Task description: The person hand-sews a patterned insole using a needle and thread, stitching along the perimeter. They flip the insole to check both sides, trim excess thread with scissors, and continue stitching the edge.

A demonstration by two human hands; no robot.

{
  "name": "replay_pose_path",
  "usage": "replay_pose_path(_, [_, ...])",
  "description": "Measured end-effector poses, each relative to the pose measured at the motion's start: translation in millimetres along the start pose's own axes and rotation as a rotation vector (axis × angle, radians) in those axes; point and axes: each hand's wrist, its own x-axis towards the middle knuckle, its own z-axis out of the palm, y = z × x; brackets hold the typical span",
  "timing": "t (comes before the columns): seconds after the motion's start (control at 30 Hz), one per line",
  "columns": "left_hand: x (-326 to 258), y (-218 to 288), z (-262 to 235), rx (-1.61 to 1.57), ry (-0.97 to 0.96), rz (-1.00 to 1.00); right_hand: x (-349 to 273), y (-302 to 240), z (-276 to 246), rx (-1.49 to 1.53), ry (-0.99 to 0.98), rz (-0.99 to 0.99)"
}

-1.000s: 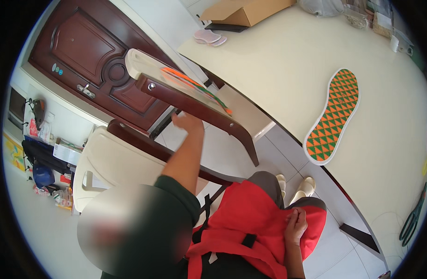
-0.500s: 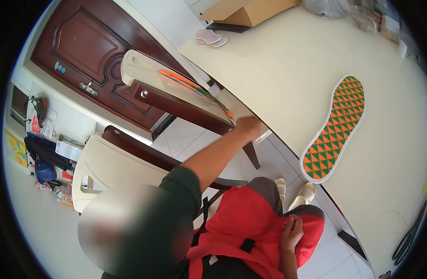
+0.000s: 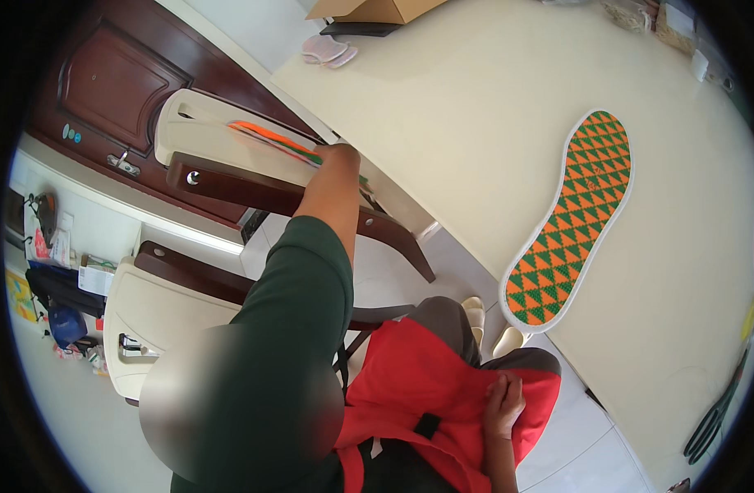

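Note:
My left hand reaches out to a thin stack of flat orange and green pieces on the cream seat of a dark wooden chair. The hand touches the near end of the stack, and my wrist hides the fingers. My right hand rests in my lap on a red apron, holding nothing. A long sole-shaped mat with orange and green triangles and a white rim lies on the cream table, far from both hands.
A second cream chair stands at my left. Black scissors lie at the table's right edge. A cardboard box and pink slippers are at the far end. A dark brown door is behind the chairs.
My left arm swung right along the chair's wooden rail, then came back up to the stack on the seat. My right hand stayed on the apron.

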Motion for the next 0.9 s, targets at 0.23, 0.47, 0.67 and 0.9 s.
replay_pose_path(0.23, [-55.6, 25.5, -1.4, 0.05, -0.07, 0.073, -5.5, 10.3, 3.4, 0.005, -0.028, -0.023])
replay_pose_path(0.47, [-182.2, 42.6, 9.7, -0.123, 0.452, 0.45, -6.3, 3.7, -2.7, -0.088, -0.046, -0.082])
replay_pose_path(0.67, [-246.0, 15.7, 34.8, -0.27, 0.663, 0.522, 12.3, -69.7, 4.2, -0.047, -0.132, -0.142])
replay_pose_path(0.9, [-247.1, -5.8, 60.1, -0.29, 0.769, 0.609, 43.5, -195.1, 65.5, 0.09, -0.204, -0.295])
